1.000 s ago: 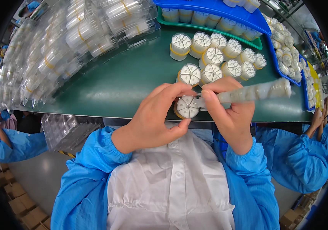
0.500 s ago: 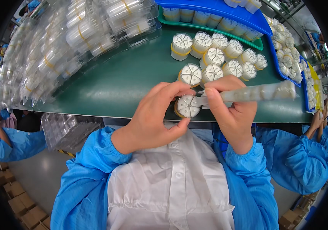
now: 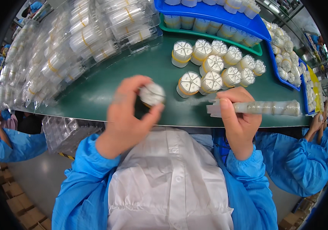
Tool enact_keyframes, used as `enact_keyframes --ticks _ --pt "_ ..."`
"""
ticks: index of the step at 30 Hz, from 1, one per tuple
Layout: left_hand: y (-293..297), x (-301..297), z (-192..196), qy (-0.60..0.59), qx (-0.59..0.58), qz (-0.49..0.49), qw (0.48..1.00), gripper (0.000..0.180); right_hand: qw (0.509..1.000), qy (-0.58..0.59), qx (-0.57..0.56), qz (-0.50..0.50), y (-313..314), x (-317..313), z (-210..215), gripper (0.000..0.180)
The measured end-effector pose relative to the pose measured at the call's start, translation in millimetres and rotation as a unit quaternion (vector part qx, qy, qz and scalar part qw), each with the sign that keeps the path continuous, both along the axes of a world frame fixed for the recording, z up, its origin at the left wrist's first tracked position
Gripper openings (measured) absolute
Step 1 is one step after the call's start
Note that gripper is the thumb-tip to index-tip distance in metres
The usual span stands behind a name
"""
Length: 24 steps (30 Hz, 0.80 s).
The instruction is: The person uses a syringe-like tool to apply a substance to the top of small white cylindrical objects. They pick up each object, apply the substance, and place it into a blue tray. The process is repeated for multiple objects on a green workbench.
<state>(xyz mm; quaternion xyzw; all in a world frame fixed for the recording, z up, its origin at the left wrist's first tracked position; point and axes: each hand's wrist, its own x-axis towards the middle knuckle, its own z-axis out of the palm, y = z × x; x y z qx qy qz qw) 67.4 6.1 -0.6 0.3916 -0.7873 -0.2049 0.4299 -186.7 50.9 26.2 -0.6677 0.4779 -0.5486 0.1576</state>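
My left hand (image 3: 122, 117) grips a round white cylinder (image 3: 152, 94) between thumb and fingers, above the left-centre of the green table (image 3: 106, 90). Motion blurs the cylinder's top, and my fingers hide part of its side. At the right, my right hand (image 3: 241, 122) is closed round a long tool (image 3: 275, 107) with a pale, wrapped-looking handle and a flat, clear, forked-looking tip pointing left. Beyond the hands stand several similar cylinders (image 3: 212, 81), their white tops split into wedges and yellow bands round their sides.
Clear plastic trays of banded translucent cylinders (image 3: 52, 65) are piled at the left. A blue tray (image 3: 213, 13) sits over a green tray (image 3: 258, 49) at the back; another blue bin (image 3: 281, 74) stands at the right. Co-workers in blue sleeves (image 3: 292, 157) sit on both sides.
My left hand has moved left, carrying the cylinder away from the tool. The tool tip no longer touches it; my right hand has shifted slightly right and nearer to me.
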Motion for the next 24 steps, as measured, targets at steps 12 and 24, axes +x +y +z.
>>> enact_keyframes --ticks 12,24 --pt "-1.0 -47.4 26.3 -0.065 -0.132 -0.029 0.989 0.068 0.997 0.059 0.029 -0.037 4.1 -3.7 -10.6 0.006" --pt "1.0 -50.5 7.9 0.022 0.013 -0.165 0.986 0.08 0.999 0.044 -0.02 0.002 -6.7 4.4 -0.5 0.005"
